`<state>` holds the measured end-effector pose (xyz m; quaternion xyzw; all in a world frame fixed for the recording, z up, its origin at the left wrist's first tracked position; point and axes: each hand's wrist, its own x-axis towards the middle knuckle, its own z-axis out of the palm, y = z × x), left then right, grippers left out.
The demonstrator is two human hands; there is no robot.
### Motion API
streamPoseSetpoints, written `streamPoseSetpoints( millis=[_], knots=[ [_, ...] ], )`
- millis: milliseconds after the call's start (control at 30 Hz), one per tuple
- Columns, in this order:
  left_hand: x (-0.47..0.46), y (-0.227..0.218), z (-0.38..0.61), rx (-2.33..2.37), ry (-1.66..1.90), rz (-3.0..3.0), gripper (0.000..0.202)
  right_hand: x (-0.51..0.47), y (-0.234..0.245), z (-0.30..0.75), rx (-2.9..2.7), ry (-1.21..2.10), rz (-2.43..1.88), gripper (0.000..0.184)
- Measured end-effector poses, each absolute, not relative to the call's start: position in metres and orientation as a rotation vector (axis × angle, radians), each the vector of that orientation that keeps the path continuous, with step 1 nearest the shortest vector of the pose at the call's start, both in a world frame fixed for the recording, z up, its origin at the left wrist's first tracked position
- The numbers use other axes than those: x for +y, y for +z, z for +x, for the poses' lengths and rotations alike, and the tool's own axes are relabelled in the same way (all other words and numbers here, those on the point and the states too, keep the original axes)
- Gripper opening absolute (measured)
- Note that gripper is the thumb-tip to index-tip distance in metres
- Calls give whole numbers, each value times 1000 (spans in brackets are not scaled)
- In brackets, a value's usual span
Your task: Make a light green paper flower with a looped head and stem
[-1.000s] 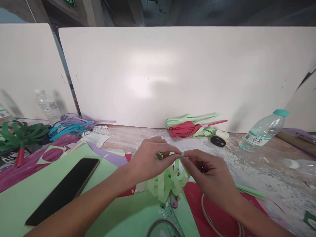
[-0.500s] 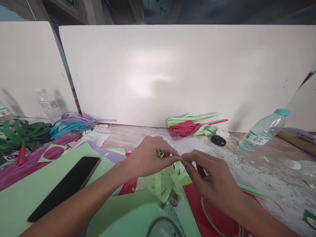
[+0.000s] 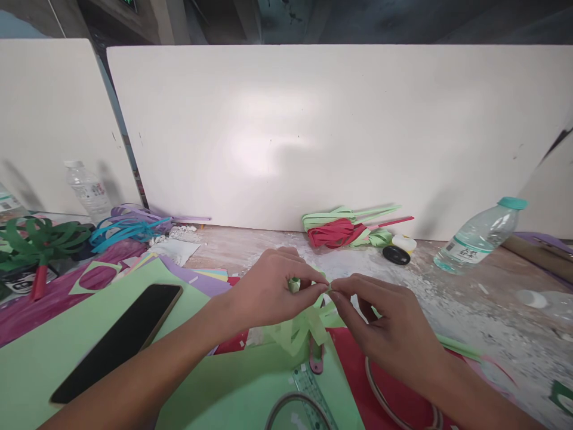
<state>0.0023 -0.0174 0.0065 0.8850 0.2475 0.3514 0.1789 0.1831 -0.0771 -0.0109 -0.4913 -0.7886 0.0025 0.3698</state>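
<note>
Right at the centre, there were the green strips (image 3: 307, 334), looped and dangling under both hands, above the upper edge of the green sheet (image 3: 210, 391)! The left hand (image 3: 273, 289) had thumb and forefinger pinched on a sliver of that pale paper, and the right hand (image 3: 387, 316) met it almost tip to tip, its fingers nipping the same spot. Fine work: by my reading, this was the joining or shaping of a strip end. The next move looked to call for a steady left pinch while the right pressed the end flat, without crushing the loops.

Just below lay the ruler (image 3: 311, 388) and a pink handle (image 3: 316, 363); the red sheet (image 3: 347, 352) peeked out beside them. Off to the left, the phone (image 3: 119, 343); farther back on the table (image 3: 250, 239), a red bundle (image 3: 338, 233) and a tilted bottle (image 3: 481, 239).
</note>
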Motion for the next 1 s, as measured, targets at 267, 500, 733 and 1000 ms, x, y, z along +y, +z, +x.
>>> streamPoseSetpoints(
  millis=[267,500,733,1000],
  knots=[
    [-16,8,2,709,969,2505,16,-77,-9,183,-2035,21,-1251,13],
    [-16,8,1,704,963,2471,16,-78,-8,182,-2016,61,-1252,15],
    [-18,11,0,704,964,2456,16,-80,-6,180,-1986,124,-1256,16],
    [-17,9,1,709,977,2436,14,-79,-6,179,-1966,142,-1253,15]
  ],
)
